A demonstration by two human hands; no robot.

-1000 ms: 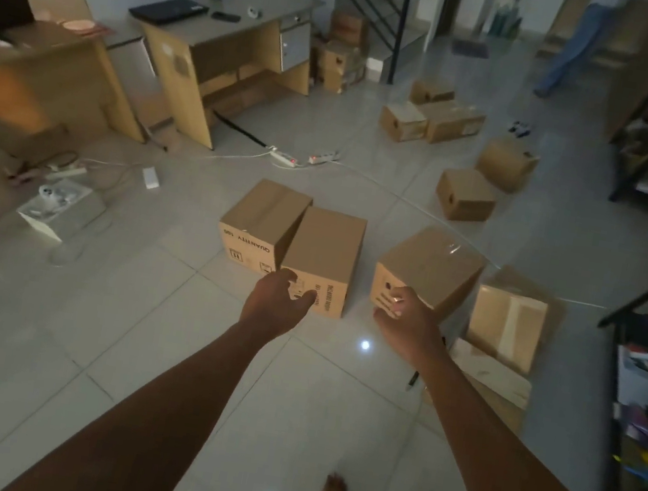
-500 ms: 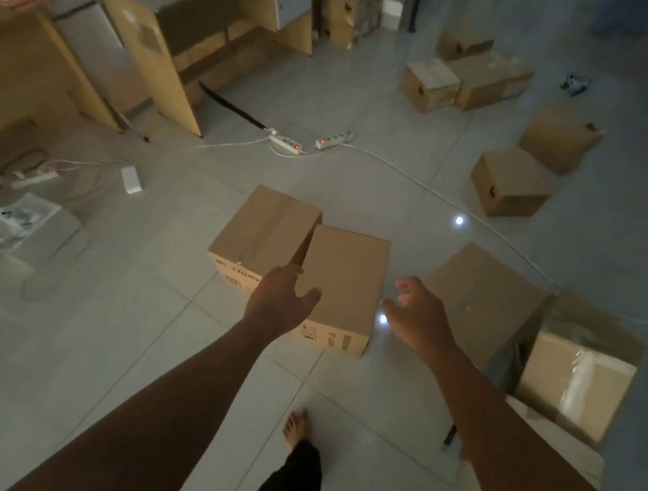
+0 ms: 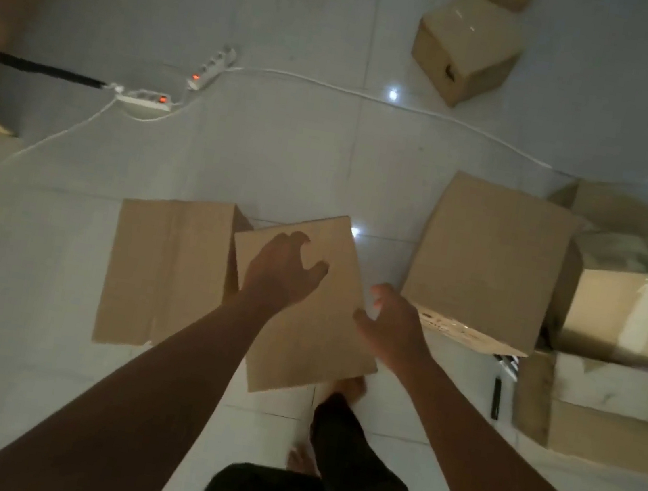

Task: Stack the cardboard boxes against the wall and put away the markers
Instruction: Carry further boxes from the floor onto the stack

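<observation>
A closed cardboard box lies on the tiled floor right below me, angled against a second box on its left. My left hand hovers over the middle box's top with fingers spread and loosely curved, holding nothing. My right hand is at that box's right edge, fingers relaxed, empty. A third box stands to the right. A dark marker lies on the floor beside the right-hand boxes.
More boxes: an open, taped one and a flat one at the right, one further off. Two power strips and a white cable cross the floor ahead. My bare foot is beside the middle box.
I have stepped forward and looked down; the boxes now lie directly beneath me. Both hands have come closer to the middle box, the left over its top, the right by its edge.
</observation>
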